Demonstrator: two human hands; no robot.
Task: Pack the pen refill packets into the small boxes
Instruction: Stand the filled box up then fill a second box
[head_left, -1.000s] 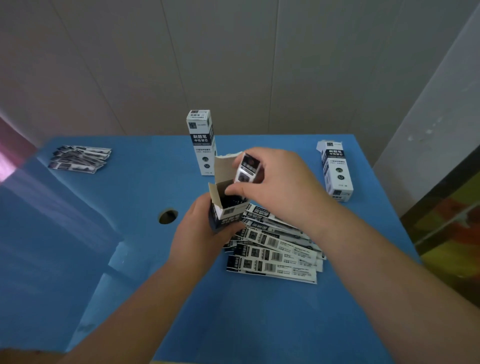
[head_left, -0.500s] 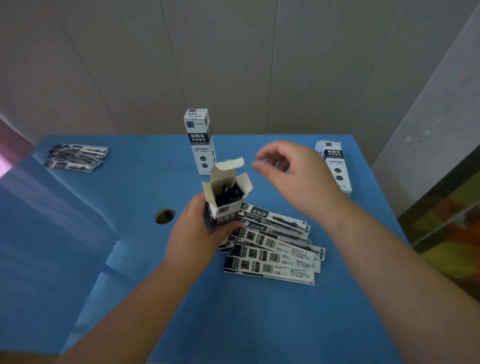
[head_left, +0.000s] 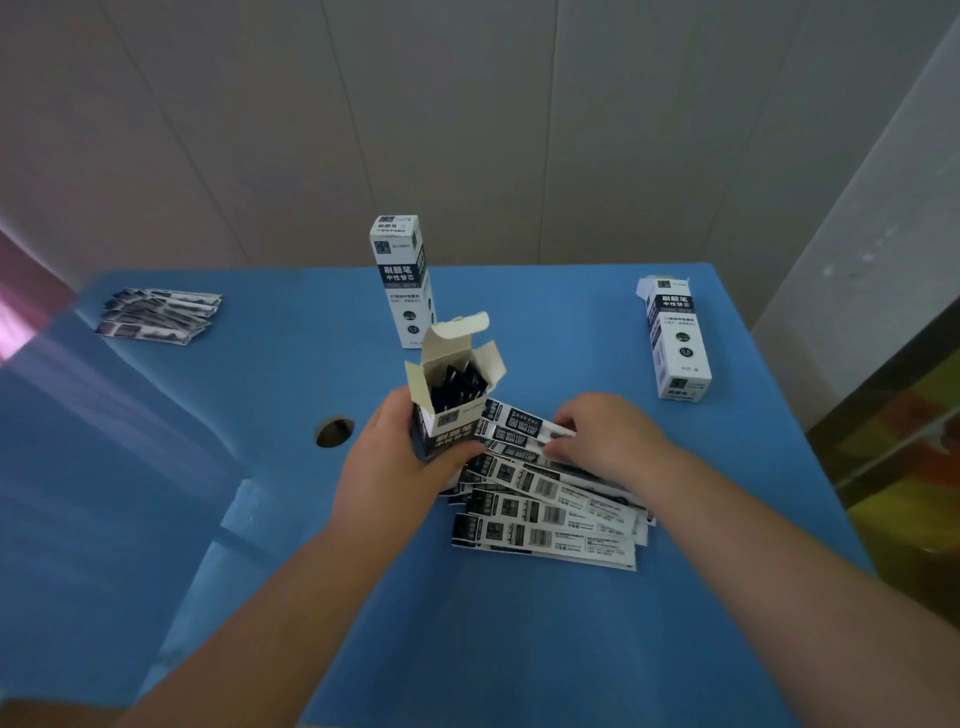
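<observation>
Upright box (head_left: 402, 280) at back: "刷题笔 / 中性替芯", white on black. Right box (head_left: 678, 343): same title, prob. "0.5" in circle. Packets (head_left: 545, 512) w/ barcodes, print too small to read.

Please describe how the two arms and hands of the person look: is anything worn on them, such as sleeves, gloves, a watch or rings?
Both forearms are bare as far as the picture shows, with no sleeves in view. The left hand and the right hand wear no gloves. No watch, bracelet or ring shows on the visible sides. No markings are visible.
</observation>
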